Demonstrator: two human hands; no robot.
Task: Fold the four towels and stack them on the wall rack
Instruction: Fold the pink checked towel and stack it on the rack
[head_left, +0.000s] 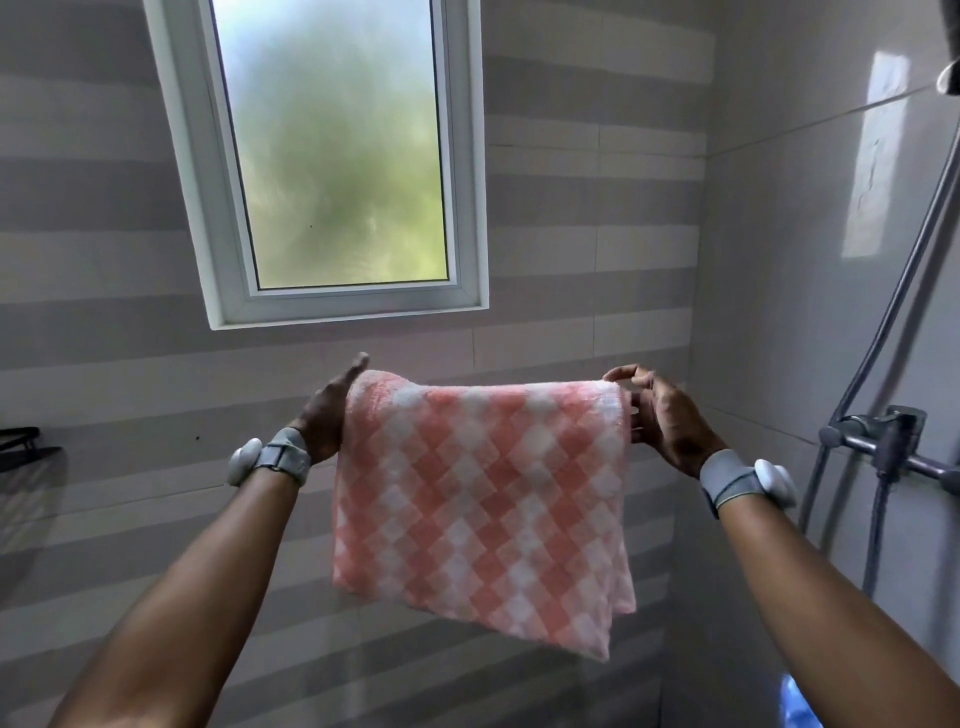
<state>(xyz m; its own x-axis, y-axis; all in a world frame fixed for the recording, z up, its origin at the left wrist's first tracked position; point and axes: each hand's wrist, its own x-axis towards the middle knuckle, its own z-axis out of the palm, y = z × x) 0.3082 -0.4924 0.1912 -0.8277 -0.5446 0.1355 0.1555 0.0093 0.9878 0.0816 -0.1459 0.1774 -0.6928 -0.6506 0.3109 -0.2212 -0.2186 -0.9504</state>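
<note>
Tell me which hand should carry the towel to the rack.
Left, probably: the left hand holds the towel on the side nearer the rack; the right hand is farther, by the shower tap.

I see the towel (478, 499) in pink & white diamond check. Wall tiles (571, 208): grey & off-white horiz. stripes. Window frame (470, 208) white, glass (337, 156) frosted w/ green blur. Wristbands (283, 457) grey w/ white pods. Shower hose (893, 312) grey; rack (21, 441) black.

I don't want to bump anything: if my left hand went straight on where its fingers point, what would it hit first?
Probably the grey-and-white striped tile wall just under the white-framed frosted window; nothing shows between it and the left hand, though depth is unclear.
</note>
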